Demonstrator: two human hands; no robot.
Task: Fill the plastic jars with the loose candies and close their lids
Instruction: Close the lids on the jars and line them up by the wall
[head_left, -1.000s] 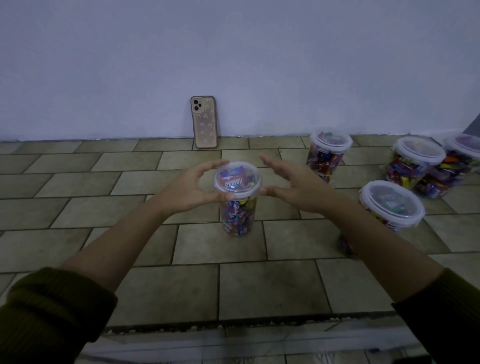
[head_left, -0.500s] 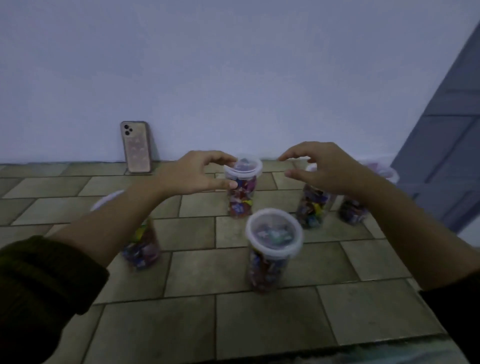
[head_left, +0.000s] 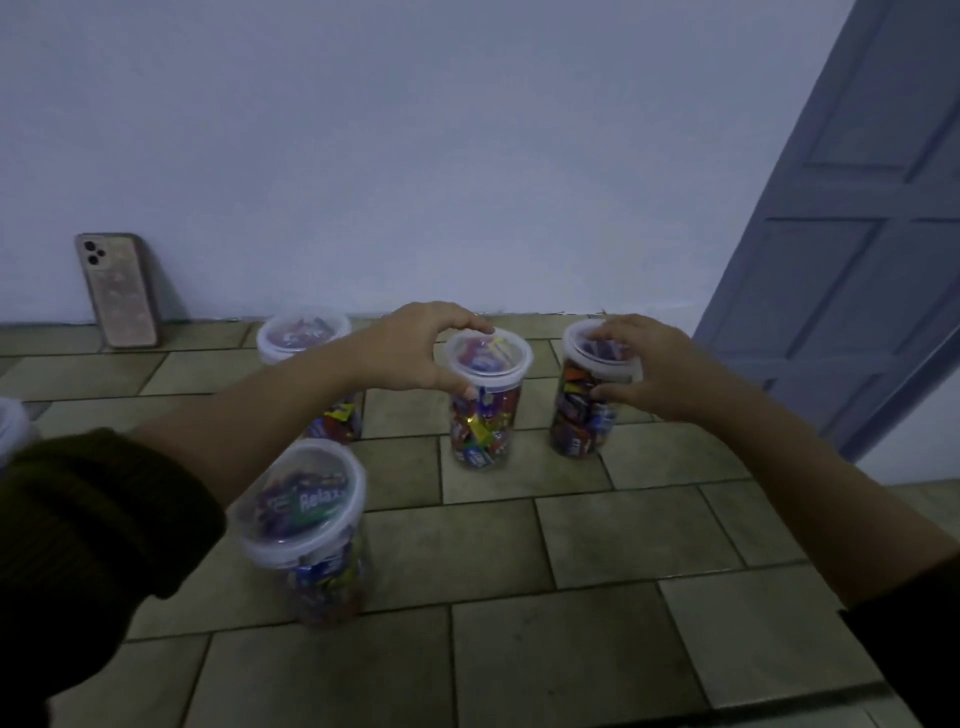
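Left hand (head_left: 415, 348) curls thumb and fingers round the lid rim of the middle jar (head_left: 485, 415). Right hand (head_left: 652, 371) grips the right jar (head_left: 579, 421) at its lid. Both jars stand on the tiled floor (head_left: 597, 545). Near jar (head_left: 311, 530) and back jar (head_left: 304, 338) are full and lidded. No loose candies in view, so the task looks nearly done.

Clear lidded jars, candy-filled, upright on floor (head_left: 571, 545): near jar (head_left: 306, 525), back jar (head_left: 304, 338), middle jar (head_left: 485, 410), right jar (head_left: 582, 415).

Single head-worn wide-angle view, forward and down over the tiled floor (head_left: 571, 545)
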